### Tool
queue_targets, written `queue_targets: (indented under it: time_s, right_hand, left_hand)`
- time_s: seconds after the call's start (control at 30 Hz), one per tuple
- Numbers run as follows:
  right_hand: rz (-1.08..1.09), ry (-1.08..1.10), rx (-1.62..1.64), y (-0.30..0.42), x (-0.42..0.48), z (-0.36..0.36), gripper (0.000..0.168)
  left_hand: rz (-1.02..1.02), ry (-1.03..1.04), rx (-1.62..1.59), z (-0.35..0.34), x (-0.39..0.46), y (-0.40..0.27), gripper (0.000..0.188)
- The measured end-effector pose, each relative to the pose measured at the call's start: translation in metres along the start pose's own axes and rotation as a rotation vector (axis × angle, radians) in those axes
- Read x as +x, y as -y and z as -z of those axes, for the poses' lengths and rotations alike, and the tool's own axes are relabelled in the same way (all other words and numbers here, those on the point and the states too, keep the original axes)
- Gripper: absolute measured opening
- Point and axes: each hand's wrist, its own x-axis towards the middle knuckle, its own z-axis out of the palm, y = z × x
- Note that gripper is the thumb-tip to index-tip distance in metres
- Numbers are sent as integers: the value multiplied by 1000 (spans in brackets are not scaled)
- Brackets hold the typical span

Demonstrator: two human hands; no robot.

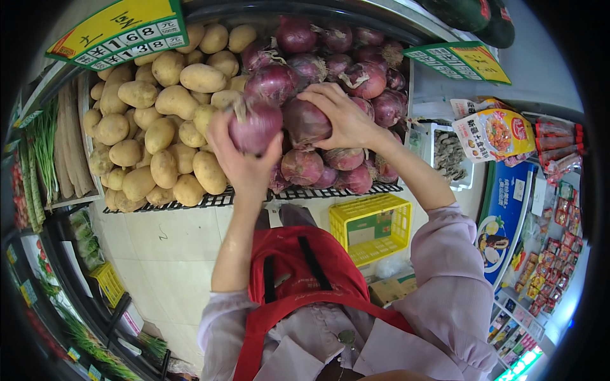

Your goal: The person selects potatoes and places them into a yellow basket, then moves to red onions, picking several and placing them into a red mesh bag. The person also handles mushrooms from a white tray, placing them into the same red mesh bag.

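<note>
My left hand point(245, 157) grips a large red onion point(257, 125) near the border between the potatoes and the onions; both are slightly blurred. Just right of it, my right hand point(340, 114) is closed around a second, darker red onion point(307, 125), its fingers over the top and thumb below. Whether that onion is lifted or still rests on the pile, I cannot tell. Behind and below my hands lies a heap of red onions point(302, 167) with dry, papery skins. A heap of pale brown potatoes point(164, 135) fills the left part of the display.
A black plastic grate point(314, 191) edges the display. Price signs point(124, 35) stand at its back corners. A yellow plastic crate point(369, 228) sits on the tiled floor. Long brown roots point(71, 143) and green vegetables lie at left; food packets point(498, 133) hang at right.
</note>
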Motion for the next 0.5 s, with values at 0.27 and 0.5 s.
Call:
queue_targets:
  time_s: [0.27,0.5]
  right_hand:
    - [59,-64,-239,49,14,-38,77]
    - [100,-160,-115,40,4,-39,78]
  left_hand:
    - [-377,691,260,-102,118,33,68]
    - [-561,1088,387,-141,91,23,78]
